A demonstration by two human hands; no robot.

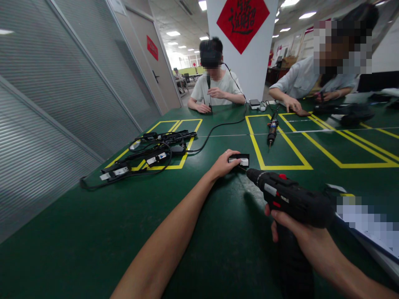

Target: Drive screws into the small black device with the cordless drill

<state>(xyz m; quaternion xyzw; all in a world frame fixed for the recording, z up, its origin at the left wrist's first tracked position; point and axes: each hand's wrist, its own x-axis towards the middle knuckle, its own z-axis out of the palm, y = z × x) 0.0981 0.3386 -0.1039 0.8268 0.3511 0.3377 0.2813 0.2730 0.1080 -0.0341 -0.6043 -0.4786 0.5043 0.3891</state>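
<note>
In the head view my right hand (299, 232) is wrapped round the grip of a black cordless drill (289, 195) with red accents. The drill points left and away from me, and its thin bit reaches a small black box-shaped part (245, 158) with a white label. Whether the bit touches that part or only lies close to it, I cannot tell. My left hand (226, 163) grips the left side of the black part, thumb over its front, against the green table (174, 232). Some of the left fingers are hidden behind the part.
Black power adapters and tangled cables (156, 151) lie at the left inside yellow tape outlines. A slim electric screwdriver (272, 131) rests beyond the part. Papers (370, 228) lie at the right edge. Two people sit across the table, one holding a screwdriver (208, 85).
</note>
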